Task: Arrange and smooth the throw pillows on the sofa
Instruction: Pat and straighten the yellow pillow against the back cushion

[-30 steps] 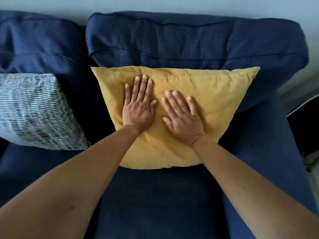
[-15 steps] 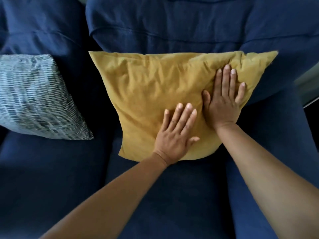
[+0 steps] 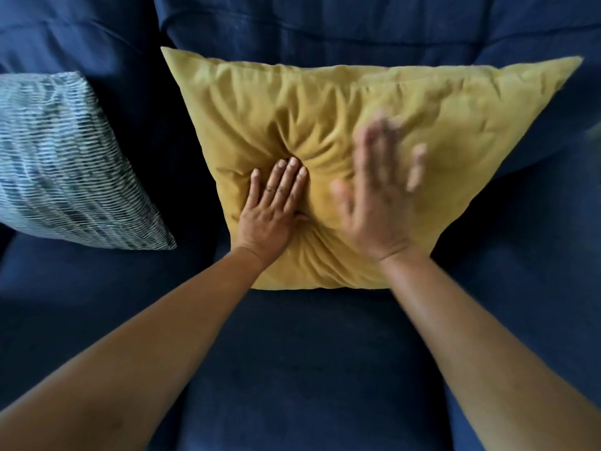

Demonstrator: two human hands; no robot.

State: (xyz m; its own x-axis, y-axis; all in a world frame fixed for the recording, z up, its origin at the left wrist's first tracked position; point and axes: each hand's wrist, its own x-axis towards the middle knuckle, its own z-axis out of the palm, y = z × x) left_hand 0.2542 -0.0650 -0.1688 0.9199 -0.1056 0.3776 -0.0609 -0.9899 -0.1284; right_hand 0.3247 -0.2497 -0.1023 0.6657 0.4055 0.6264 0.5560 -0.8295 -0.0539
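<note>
A mustard-yellow throw pillow (image 3: 448, 118) leans against the back cushion of the navy sofa (image 3: 292, 353). My left hand (image 3: 273, 209) lies flat on its lower left part, fingers together, pressing a deep dent with creases radiating from the fingertips. My right hand (image 3: 380, 196) is blurred, fingers spread, over the pillow's middle; whether it touches the fabric I cannot tell. Neither hand holds anything. A second pillow (image 3: 65, 164), white with dark woven stripes, rests at the left against the neighbouring back cushion.
The sofa's navy back cushions (image 3: 325, 30) fill the top of the view. A dark gap separates the two seat cushions between the pillows. The seat in front of the yellow pillow is bare navy fabric.
My left hand slid left and now presses a dent into the pillow. My right hand left the pillow's upper right corner and moved toward the middle, blurred. The camera came closer.
</note>
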